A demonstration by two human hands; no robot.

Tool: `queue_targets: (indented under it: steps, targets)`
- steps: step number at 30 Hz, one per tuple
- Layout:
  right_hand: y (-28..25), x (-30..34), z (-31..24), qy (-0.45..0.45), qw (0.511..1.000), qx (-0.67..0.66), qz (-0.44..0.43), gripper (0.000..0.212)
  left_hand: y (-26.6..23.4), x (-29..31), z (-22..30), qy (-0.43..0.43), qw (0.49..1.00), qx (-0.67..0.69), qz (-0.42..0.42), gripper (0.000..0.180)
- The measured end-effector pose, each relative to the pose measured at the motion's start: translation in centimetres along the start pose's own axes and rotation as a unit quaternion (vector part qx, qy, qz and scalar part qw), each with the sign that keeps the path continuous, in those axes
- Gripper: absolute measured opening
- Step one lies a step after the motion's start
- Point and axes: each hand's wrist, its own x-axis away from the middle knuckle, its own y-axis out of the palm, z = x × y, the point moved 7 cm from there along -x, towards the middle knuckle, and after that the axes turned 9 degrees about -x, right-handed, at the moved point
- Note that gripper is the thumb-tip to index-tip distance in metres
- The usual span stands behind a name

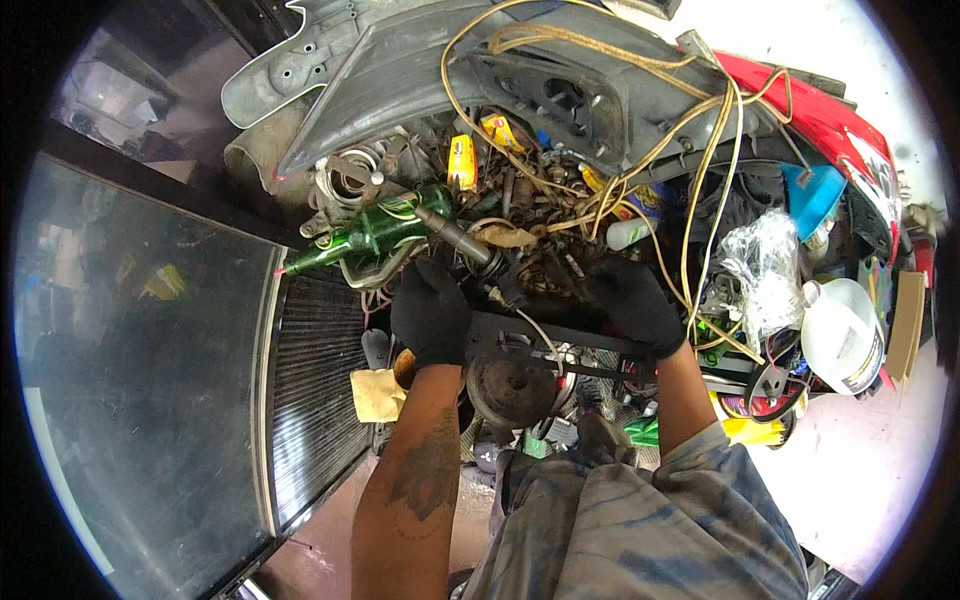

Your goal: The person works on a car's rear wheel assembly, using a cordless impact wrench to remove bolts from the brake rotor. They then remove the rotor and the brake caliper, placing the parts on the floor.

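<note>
Both my hands wear black gloves and reach over a heap of greasy metal parts (535, 195). My left hand (430, 312) is curled closed beside a green glass bottle (385, 228) and a metal rod-like part (455, 240); whatever its fingers hold is hidden. At the heap's right side my right hand (635, 308) has its fingers bent inward, their tips lost against the dark parts. A dark metal bar (560, 335) runs between my wrists, at the heap's near edge. Two yellow packets (462, 163) lie among the parts.
A yellowish cable (705, 130) loops over the heap and down its right side. Beyond lie a grey plastic panel (400, 75) and a red one (815, 105). A white jug (842, 335) and clear plastic wrap (760, 270) sit right. A glass-fronted cabinet (150, 350) stands left.
</note>
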Motion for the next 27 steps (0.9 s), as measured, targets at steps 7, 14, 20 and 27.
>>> queue_targets:
  steps: [7, 14, 20, 27]
  targets:
    - [0.0, 1.8, -3.9, 0.024, 0.993, -0.111, 0.016, 0.018, 0.7, -0.5, -0.2, 0.015, 0.999, -0.03, 0.021, 0.039]
    - [-0.3, 2.6, -4.8, -0.002, 0.989, -0.142, 0.049, 0.02, 0.6, -0.5, -0.3, 0.041, 0.995, -0.055, 0.07, 0.041]
    - [-0.4, 3.0, -4.7, -0.019, 0.98, -0.191, 0.06, 0.021, 1.3, -0.6, -0.9, 0.029, 0.997, -0.049, 0.047, 0.043]
    - [1.8, 1.1, -3.2, -0.107, 0.991, -0.075, 0.033, 0.033, 1.5, -0.7, -0.7, 0.028, 0.999, -0.006, 0.015, 0.044]
